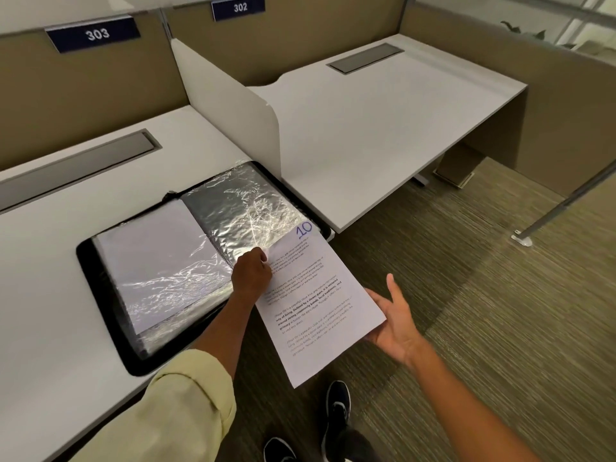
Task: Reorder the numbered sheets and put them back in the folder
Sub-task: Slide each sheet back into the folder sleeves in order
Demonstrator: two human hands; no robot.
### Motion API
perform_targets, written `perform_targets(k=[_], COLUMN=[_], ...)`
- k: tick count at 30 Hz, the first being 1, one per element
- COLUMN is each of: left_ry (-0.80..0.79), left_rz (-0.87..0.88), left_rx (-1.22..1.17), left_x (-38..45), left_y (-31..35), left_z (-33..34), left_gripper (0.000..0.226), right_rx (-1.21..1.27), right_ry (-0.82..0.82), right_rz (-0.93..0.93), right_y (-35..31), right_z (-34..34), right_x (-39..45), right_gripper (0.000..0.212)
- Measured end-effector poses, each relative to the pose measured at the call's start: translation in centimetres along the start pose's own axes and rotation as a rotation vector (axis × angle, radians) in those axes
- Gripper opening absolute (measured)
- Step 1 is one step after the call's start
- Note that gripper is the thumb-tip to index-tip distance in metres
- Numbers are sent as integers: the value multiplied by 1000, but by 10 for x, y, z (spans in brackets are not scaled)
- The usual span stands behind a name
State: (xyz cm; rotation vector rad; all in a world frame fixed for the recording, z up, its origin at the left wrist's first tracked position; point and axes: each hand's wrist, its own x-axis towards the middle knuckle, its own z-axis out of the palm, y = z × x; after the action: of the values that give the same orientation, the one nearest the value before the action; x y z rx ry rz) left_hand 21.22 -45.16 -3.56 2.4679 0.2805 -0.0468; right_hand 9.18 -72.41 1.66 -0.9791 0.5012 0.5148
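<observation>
Meanwhile, left hand [251,273] pinching sheet 10 [320,305] at folder [100,261] sleeve, right hand [395,323] flat beneath, fingers straight.

An office or study hall: numbered plates [96,34] on partitioned white desks [383,128] over striped carpet [500,295].

Sheet 10 held at the open folder

At frame centre the left hand [251,273] pinches the printed sheet [320,305] marked 10 at its upper left edge, by the folder [100,295] and its shiny plastic sleeve [240,208]. At lower right the right hand [395,323], fingers spread, supports the sheet from beneath over the carpet [500,295].
</observation>
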Motion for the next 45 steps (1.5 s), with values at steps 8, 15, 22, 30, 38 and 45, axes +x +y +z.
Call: perform_targets(k=[8,15,22,30,38,45], left_ry=[-22,62,180,286,416,353], left_rz=[60,74,94,149,164,222], left_rx=[174,269,299,433,204,-48], left_x=[-1,9,24,42,44,37], left_y=[8,13,26,24,25,21], left_z=[2,13,6,2,8,9], left_gripper=[22,36,31,14,6,5], right_rx=[-698,-1147,-1664,-1967,-2123,-2100], right_ry=[-156,-113,-200,-202,-193,-127], right_rz=[71,-142,-272,-398,-477,-473], right_y=[-50,-55,-48,-35,-26,-17], right_z=[19,59,69,70,76,76], right_x=[51,104,126,135,129,130], right_gripper=[36,39,69,80,78,73])
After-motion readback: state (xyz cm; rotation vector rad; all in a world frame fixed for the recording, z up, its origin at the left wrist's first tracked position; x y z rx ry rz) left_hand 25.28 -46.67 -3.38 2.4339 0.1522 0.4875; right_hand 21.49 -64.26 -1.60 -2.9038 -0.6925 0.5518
